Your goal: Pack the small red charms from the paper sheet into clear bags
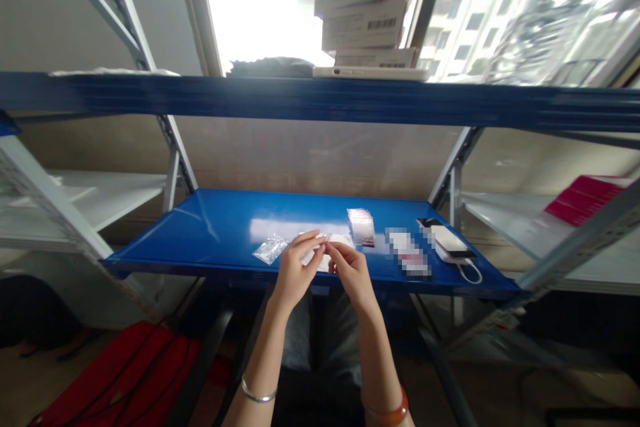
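Observation:
My left hand [296,268] and my right hand [353,271] meet over the front edge of the blue shelf [220,227]. Both pinch a small clear plastic bag [324,250] between their fingertips. What the bag holds is too small to make out. A second clear bag [271,249] lies on the shelf just left of my left hand. A stack of small packets [361,225] with pink print stands behind my right hand.
A blurred-out card [409,253] and a phone on a white power bank [449,241] with a cable lie at the shelf's right. Cardboard boxes [364,7] are stacked on the upper shelf. Red folders [585,198] sit far right, a red bag [125,373] on the floor.

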Available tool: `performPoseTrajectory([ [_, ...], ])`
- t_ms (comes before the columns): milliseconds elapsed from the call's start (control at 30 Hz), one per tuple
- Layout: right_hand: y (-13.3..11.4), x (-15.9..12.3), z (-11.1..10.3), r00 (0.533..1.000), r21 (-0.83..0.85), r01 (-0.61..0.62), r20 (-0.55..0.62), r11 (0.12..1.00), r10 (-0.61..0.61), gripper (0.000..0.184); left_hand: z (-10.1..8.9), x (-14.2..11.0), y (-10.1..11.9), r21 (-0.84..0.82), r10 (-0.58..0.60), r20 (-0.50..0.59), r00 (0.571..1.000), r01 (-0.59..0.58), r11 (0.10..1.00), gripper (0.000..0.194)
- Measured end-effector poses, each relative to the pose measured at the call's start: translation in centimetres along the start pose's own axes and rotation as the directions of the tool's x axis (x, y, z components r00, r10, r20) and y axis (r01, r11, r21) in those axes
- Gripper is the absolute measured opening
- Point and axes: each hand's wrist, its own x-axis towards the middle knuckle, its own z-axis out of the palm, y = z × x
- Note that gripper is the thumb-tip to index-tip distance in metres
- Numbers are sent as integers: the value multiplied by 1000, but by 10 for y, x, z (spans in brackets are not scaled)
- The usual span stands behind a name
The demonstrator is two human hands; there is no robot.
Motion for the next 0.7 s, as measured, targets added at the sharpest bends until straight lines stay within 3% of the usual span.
performPoseTrajectory([
  [333,-9,-3,0,999,-25,-17,27,1000,18,28,-2,0,10,-126,-81,53,995,87,988,22],
  [700,-13,-3,0,999,42,-1,35,999,0,24,-2,-2,5,-156,-115,104,988,130,979,22],
])
